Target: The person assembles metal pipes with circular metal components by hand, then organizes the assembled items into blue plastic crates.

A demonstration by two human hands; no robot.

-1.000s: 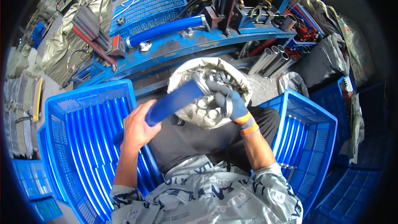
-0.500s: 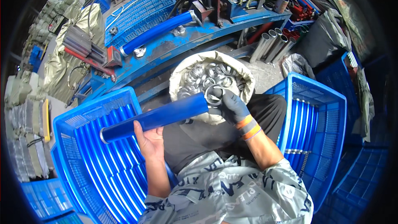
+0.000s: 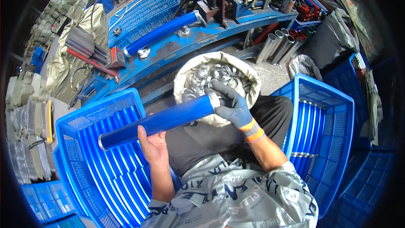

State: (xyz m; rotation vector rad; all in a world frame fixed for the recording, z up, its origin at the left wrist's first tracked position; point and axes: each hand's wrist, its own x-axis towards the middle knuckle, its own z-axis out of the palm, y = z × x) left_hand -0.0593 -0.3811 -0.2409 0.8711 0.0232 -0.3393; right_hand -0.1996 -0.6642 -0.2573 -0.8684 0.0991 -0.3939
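A long blue tube (image 3: 168,121) lies slanted across my lap, its left end lower and toward me. My bare left hand (image 3: 154,148) grips it from below near the middle, thumb on the near side. A silvery metal ring (image 3: 100,142) sits around the tube's left end. At the right end, another metal ring (image 3: 214,100) is at the tube's mouth, with the curled fingers of my gloved right hand (image 3: 235,109) on it. Whether it is fully seated is hidden. Just beyond is a pale sack (image 3: 180,78) holding many loose metal rings (image 3: 202,76).
Blue crates of blue tubes stand at my left (image 3: 63,128) and right (image 3: 348,122). Ahead, a blue workbench (image 3: 164,44) bears another blue tube (image 3: 162,33), a blue mesh basket (image 3: 143,12) and a machine. Bare metal tubes (image 3: 276,46) stand on the floor beside the bench.
My right hand has brought the metal ring from just off the tube's right end onto it. The tube's left end has dipped slightly and shifted left.
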